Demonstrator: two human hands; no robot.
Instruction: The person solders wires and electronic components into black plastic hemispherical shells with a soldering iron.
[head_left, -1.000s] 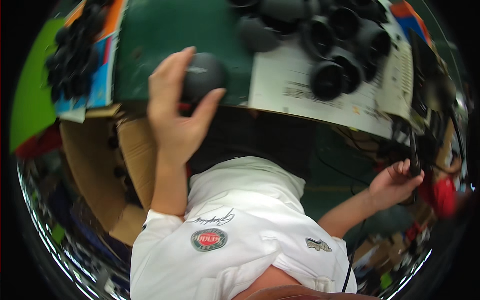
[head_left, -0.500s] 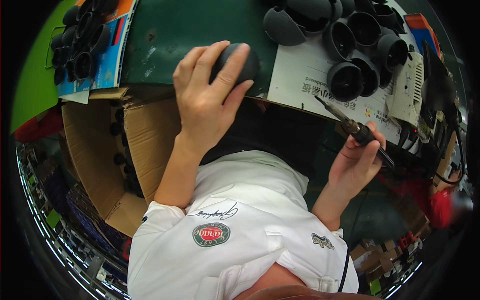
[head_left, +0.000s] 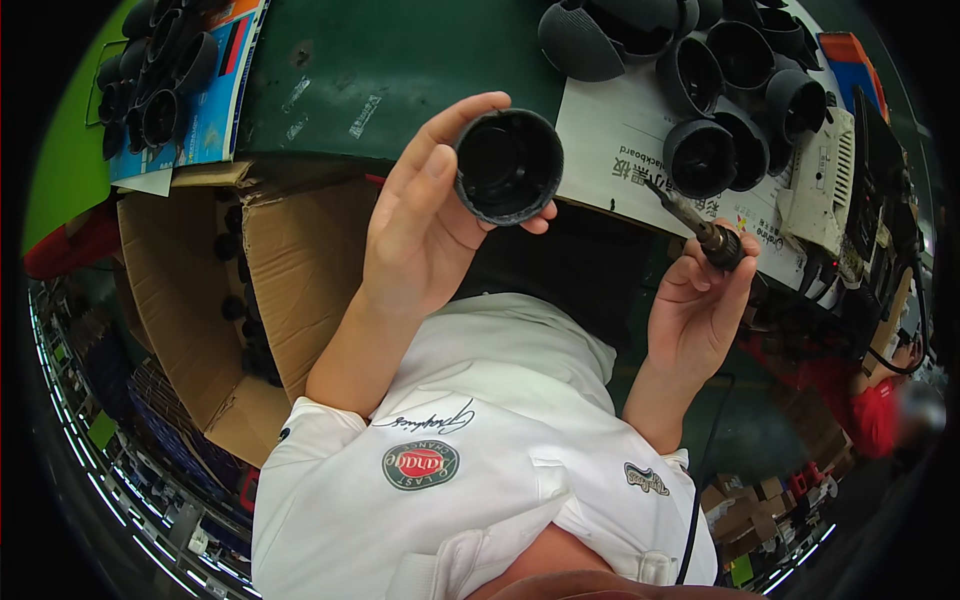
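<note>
My left hand (head_left: pixel 425 215) grips a round black plastic cup (head_left: pixel 508 168) by its rim and side, its hollow mouth turned up toward me. In my right hand (head_left: pixel 700 310) is a soldering iron (head_left: pixel 715 240), held at its dark handle with the metal tip pointing up and to the left. The tip stands apart from the cup. Beyond the iron, several similar black cups (head_left: pixel 700 158) are heaped on a white printed board (head_left: pixel 600 150) on the table.
More black cups (head_left: pixel 160 118) sit on a blue printed sheet (head_left: pixel 215 110) at the far left. Below them stands an open cardboard box (head_left: pixel 300 290) with dark round parts inside. A whitish vented soldering station (head_left: pixel 820 185) is at the right of the green table (head_left: pixel 400 70).
My left hand has turned the cup over, from its rounded outside to its open mouth, and shifted it slightly right and nearer. The soldering iron has tilted and moved a little.
</note>
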